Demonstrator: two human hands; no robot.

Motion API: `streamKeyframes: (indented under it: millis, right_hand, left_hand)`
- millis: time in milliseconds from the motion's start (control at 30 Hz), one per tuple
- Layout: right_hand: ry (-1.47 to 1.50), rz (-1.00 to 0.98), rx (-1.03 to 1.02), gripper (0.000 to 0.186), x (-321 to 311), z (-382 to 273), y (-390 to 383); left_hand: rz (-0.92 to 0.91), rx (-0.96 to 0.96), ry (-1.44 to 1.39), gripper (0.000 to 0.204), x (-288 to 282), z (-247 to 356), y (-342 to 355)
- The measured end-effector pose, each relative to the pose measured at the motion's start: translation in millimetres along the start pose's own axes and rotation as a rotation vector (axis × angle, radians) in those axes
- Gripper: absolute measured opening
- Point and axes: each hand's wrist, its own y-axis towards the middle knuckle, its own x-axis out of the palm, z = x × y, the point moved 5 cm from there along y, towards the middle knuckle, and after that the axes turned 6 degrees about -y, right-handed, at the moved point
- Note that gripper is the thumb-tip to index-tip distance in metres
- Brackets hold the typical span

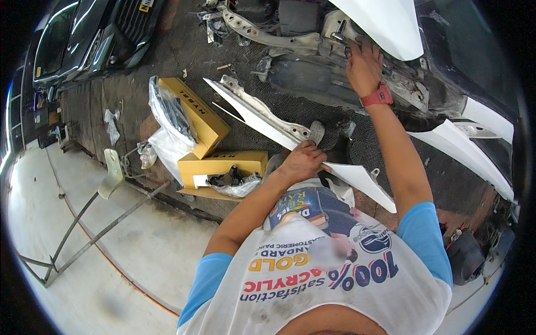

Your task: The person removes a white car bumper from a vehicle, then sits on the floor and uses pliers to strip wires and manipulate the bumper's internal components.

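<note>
A long white car fender [262, 124] lies slantwise across the front of my body, with metal mounting brackets along its edge. My left hand [304, 161] is closed around its middle, hiding that part. Farther forward and to the right, my right hand [364, 66] reaches into the car's exposed front structure [312, 75]. Its fingers are stretched out over the metal, with a small dark piece by the thumb. Just beyond the fingertips sits a shiny tool-like piece [338, 30], whose exact kind is unclear. A red watch [377, 96] is on my right wrist.
Yellow-brown cartons [192, 114] with plastic-wrapped parts stand at the left. A metal stand [95, 223] rests on the pale floor, near an orange hose [106, 259]. A dark vehicle [95, 42] is at upper left. White body panels [385, 25] flank the right arm.
</note>
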Motion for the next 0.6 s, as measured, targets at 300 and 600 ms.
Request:
streamKeyframes:
  millis: [300,600]
  right_hand:
    - [1.079,-0.834,-0.03,0.058,44,-153,-71]
    - [0.785,-0.945,-0.134,0.069,71,-224,-133]
  left_hand:
    - [-0.064,-0.019,-0.009,0.033,13,-7,-4]
    - [-0.075,-0.05,0.051,0.04,44,-54,-45]
